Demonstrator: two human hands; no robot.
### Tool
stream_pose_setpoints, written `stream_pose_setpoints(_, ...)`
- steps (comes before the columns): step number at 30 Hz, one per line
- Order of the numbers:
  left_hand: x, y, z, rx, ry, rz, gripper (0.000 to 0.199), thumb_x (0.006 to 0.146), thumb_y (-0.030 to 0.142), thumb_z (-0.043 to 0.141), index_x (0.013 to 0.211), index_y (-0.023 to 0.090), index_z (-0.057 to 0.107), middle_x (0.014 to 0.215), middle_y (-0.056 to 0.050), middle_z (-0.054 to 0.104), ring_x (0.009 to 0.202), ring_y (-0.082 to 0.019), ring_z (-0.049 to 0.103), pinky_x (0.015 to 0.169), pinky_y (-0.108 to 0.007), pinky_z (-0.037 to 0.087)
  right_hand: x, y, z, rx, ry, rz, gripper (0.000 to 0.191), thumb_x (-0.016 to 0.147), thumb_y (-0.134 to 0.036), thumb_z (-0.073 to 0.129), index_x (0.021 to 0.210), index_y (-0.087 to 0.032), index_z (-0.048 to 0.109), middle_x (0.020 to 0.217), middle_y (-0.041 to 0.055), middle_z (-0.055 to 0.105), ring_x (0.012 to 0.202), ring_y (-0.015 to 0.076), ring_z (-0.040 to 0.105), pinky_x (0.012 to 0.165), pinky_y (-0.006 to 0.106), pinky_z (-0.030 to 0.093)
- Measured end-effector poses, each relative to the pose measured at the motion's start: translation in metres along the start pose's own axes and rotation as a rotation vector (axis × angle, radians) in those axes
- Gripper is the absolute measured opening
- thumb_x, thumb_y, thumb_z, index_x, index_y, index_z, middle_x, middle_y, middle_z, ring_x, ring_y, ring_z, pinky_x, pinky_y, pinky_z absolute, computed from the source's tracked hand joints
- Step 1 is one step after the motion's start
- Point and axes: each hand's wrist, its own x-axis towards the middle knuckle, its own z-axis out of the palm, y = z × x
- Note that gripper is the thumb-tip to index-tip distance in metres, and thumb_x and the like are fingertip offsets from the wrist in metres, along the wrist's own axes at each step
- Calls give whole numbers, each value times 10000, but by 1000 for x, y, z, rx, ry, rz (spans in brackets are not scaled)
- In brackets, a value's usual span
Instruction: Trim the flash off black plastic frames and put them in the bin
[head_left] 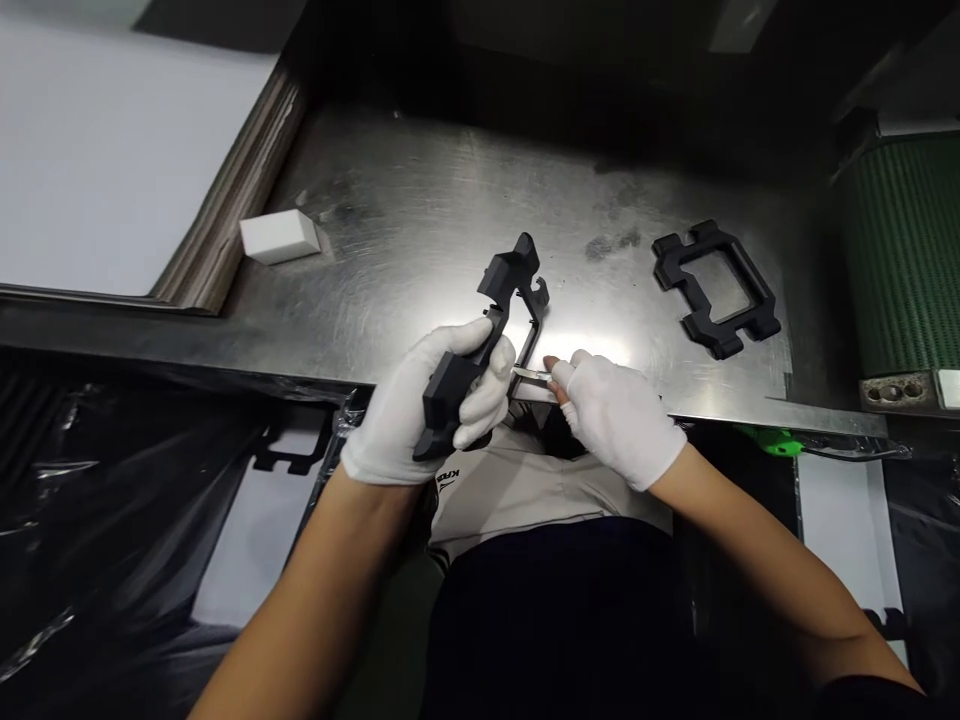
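Black frame (504, 290): sitting above the near edge of the worktop (420, 200), tilted up on end, its opening partly edge-on to me. The gloved left hand (409, 400) is holding it; that grip is closed around one side, thumb lying along the upper face and fingers wrapping the inner edge. The right hand (611, 410), gloved with bare fingertips showing, is pinching a slim metal tool (531, 375), its grip drawn tight between thumb and finger. The tool's tip is pointing at the frame's lower inner part; contact cannot be told from here.

Beyond the hands, a second black frame (697, 297) is lying flat on the worktop, to the right and well apart. A white block (277, 237) is resting to the left, just beside a stack of sheets (135, 150) with a white top face. At the far right, a green ribbed surface (911, 250) is standing near the second frame. Below the worktop's edge, a bright green object (780, 442) is showing on the right; on the left, black plastic sheeting (97, 560) is hanging in glossy folds.
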Motion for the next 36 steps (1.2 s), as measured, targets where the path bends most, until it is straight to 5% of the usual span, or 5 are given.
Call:
stream_pose_setpoints(14, 0, -3, 7, -40, 17, 30, 436, 1088, 437, 500, 748, 189, 613, 426, 57, 381, 298, -87, 356, 378, -208, 286, 4, 38, 3, 45, 171, 306, 319, 1189, -274, 422, 1303, -168, 700, 1118, 115, 697, 861, 243, 668, 624, 326, 416)
stream_pose_setpoints(20, -4, -24, 2, -176, 3, 147, 498, 1075, 544, 595, 707, 216, 528, 384, 104, 277, 274, -68, 265, 397, -213, 301, 19, 54, 3, 125, 420, 258, 376, 1093, -191, 553, 1450, -119, 649, 1419, 203, 643, 1189, 351, 654, 957, 447, 571)
stream_pose_setpoints(24, -15, -45, -1, -246, 42, 215, 620, 1083, 616, 544, 641, 251, 305, 339, 125, 135, 230, -77, 154, 365, -239, 261, 4, 36, 9, 573, 534, 153, 417, 1117, -288, 502, 1499, -150, 598, 1383, 165, 681, 1242, 302, 662, 1114, 471, 555)
stream_pose_setpoints(30, -27, -71, -4, -316, 130, 245, 645, 1049, 710, 448, 644, 287, 176, 331, 130, 14, 202, -113, 75, 315, -294, 234, -12, 2, 36, 1663, -41, -202, 522, 1113, -595, 498, 1459, -209, 559, 1041, 67, 712, 919, 228, 723, 902, 393, 634)
stream_pose_setpoints(36, -36, -76, -7, -117, 349, 169, 437, 981, 644, 581, 909, 216, 625, 657, 8, 594, 610, -195, 617, 647, -342, 537, -23, -2, 61, 1912, 86, 19, 530, 1032, -678, 675, 1303, -223, 652, 895, 17, 651, 713, 177, 630, 657, 282, 549)
